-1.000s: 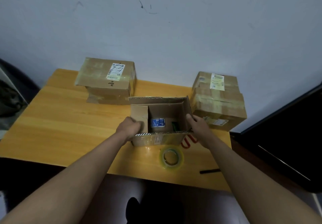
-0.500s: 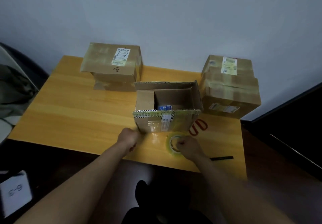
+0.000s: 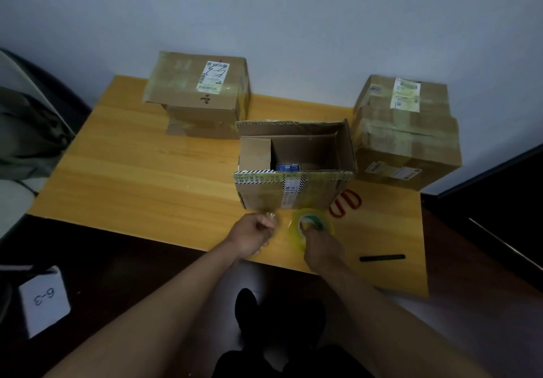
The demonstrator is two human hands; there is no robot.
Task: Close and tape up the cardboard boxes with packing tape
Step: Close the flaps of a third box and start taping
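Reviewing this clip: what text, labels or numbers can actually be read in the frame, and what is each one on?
"6-3", seen upside down: white card on the floor at lower left.
Handwritten scrawl, not legible: shipping label on the back-left box.
Print too small to read: labels on the right-hand box stack.
Printed characters, blurred: striped tape on the open box.

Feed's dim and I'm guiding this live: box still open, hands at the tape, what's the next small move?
Probably fold the flaps shut first. The open box still stands open-topped while the right hand holds the tape roll and the left hand seems to pinch its free end; the pinch is blurred.
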